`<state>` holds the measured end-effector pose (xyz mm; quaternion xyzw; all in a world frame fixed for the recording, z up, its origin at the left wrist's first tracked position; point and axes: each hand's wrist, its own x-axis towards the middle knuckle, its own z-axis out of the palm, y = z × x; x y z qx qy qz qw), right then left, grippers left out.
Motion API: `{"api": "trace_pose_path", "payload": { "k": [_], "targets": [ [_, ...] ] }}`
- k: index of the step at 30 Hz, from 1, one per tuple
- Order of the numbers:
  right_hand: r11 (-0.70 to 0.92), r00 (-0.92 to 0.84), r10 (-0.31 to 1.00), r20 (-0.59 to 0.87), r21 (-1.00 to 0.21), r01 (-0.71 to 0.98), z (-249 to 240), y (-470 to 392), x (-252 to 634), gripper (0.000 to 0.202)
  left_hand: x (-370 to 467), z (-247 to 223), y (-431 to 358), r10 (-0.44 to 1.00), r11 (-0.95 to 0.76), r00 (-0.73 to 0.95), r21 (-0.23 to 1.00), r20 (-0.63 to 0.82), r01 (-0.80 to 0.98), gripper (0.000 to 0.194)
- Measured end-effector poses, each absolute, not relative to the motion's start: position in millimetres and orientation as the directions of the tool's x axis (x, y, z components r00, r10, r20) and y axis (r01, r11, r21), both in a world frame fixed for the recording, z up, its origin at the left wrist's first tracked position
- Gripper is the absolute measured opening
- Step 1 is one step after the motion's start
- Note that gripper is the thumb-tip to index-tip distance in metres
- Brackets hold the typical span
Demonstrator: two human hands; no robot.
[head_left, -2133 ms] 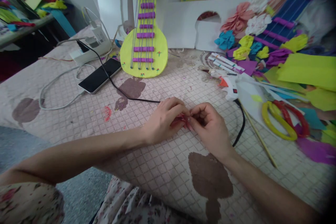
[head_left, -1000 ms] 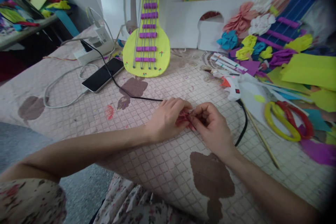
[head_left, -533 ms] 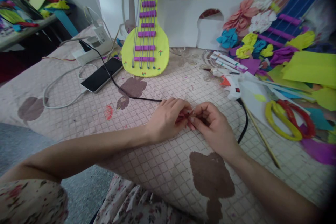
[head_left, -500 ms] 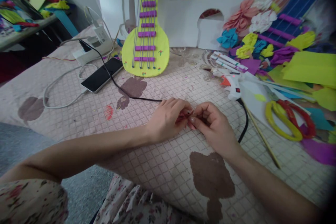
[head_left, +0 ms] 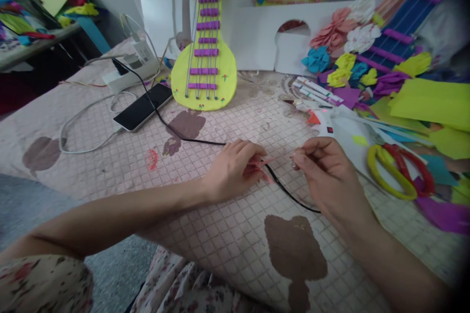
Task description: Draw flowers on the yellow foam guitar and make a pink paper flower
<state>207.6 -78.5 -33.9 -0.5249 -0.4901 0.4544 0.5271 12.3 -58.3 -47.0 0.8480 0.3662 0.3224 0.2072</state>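
Note:
My left hand [head_left: 233, 168] is closed around a piece of pink crepe paper [head_left: 267, 161], whose pointed ends stick out toward the right. My right hand [head_left: 325, 168] hovers a short way to the right, thumb and fingertips pinched together. Whatever lies in that pinch, if anything, is too small to make out. Under and between the hands a black cord [head_left: 284, 187] crosses the quilted tablecloth [head_left: 220, 225]. Beyond my right hand lies a white glue gun [head_left: 325, 122] with an orange trigger.
A yellow paper guitar [head_left: 203, 66] with purple bars stands at the back. Left of it are a phone [head_left: 143, 106] and a power strip [head_left: 132, 68]. On the right lie scissors [head_left: 391, 176] with yellow and red handles, paper flowers [head_left: 334, 34] and yellow paper sheets [head_left: 431, 102].
My right hand has pulled away to the right from the pink crepe paper, its fingers still pinched. My left hand stays in place holding the paper. The view has shifted slightly.

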Motion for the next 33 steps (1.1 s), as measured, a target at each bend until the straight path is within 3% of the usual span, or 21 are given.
{"api": "trace_pose_path", "payload": {
  "k": [9, 22, 26, 30, 33],
  "targets": [
    [-0.076, -0.038, 0.997, -0.074, -0.995, -0.069, -43, -78, 207, 0.009, 3, -34, -59, 0.710, -0.698, 0.505, 0.583, 0.491, 0.416, 0.024],
    [0.017, -0.060, 0.998, 0.020, -0.998, -0.057, -30, -94, 199, 0.013, 30, -12, -41, 0.659, -0.738, 0.602, 0.542, 0.451, 0.402, 0.010],
    [0.063, -0.037, 0.997, 0.064, -0.997, -0.042, -27, -101, 197, 0.014, 36, -6, -41, 0.633, -0.771, 0.606, 0.466, 0.481, 0.435, 0.018],
    [0.008, -0.062, 0.998, 0.021, -0.978, -0.207, -22, -100, 197, 0.018, 31, -3, -40, 0.608, -0.793, 0.610, 0.415, 0.507, 0.445, 0.022],
    [-0.038, -0.037, 0.999, -0.028, -0.949, -0.312, -19, -94, 201, 0.024, 25, -5, -35, 0.650, -0.759, 0.548, 0.479, 0.527, 0.440, 0.025]
  ]
}}
